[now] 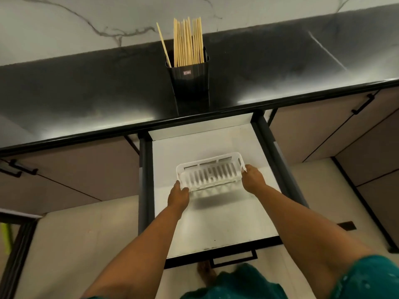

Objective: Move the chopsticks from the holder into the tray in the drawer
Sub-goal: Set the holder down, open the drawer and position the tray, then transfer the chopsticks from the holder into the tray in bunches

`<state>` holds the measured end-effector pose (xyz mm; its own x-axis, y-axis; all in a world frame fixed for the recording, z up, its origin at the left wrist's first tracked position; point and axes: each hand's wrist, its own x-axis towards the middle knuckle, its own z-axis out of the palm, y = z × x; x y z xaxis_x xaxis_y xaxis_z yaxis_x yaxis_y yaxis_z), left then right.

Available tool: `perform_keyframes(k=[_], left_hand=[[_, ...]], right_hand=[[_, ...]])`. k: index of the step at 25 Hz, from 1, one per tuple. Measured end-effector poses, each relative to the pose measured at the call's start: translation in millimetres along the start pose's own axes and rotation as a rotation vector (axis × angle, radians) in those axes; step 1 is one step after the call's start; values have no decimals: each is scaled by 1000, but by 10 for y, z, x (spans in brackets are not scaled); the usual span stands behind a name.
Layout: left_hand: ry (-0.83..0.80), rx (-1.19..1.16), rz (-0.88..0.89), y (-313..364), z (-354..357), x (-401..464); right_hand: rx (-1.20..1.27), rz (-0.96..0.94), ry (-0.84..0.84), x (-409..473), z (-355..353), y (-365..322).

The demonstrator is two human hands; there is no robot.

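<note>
Open white drawer [216, 229], slotted tray [210, 172] between both hands' grip, left [178, 196], right [253, 179].

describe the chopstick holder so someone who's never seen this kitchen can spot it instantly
Find the glossy black countertop running across the view, above the open white drawer. Directly behind the drawer, near the counter's front edge, stands a tall black ribbed plastic holder. It is the only item on the counter, with a bundle of pale wooden chopsticks sticking out of its top.

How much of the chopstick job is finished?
Done: the drawer is open. In hand: the left hand and right hand hold the empty white tray by its ends, above the drawer floor. Left: every chopstick stands in the black holder.
</note>
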<state>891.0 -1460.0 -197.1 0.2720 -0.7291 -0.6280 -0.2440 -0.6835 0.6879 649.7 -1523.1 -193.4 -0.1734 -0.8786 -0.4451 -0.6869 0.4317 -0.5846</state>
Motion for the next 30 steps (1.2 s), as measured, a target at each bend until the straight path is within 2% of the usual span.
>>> perform_keyframes(k=[4, 10, 13, 15, 18, 21, 24, 27, 30], left_hand=[[99, 47, 112, -6, -12, 83], [51, 142, 216, -72, 2, 132], [183, 186, 150, 32, -31, 139], [259, 181, 147, 194, -53, 141], [321, 139, 308, 724, -101, 165], [365, 85, 482, 1597, -173, 147], [384, 188, 691, 2479, -289, 120], [339, 118, 761, 3152, -429, 229], [315, 10, 743, 3561, -592, 447]], right_hand=[[47, 80, 95, 21, 54, 119], [64, 57, 124, 77, 49, 106], [33, 62, 183, 88, 19, 48], [12, -27, 271, 95, -40, -60], [19, -269, 313, 138, -202, -555], [59, -482, 333, 207, -446, -1388], [90, -685, 377, 343, -762, -2228], [103, -785, 369, 663, -1067, -2839], [158, -733, 354, 1122, -1315, -3207]])
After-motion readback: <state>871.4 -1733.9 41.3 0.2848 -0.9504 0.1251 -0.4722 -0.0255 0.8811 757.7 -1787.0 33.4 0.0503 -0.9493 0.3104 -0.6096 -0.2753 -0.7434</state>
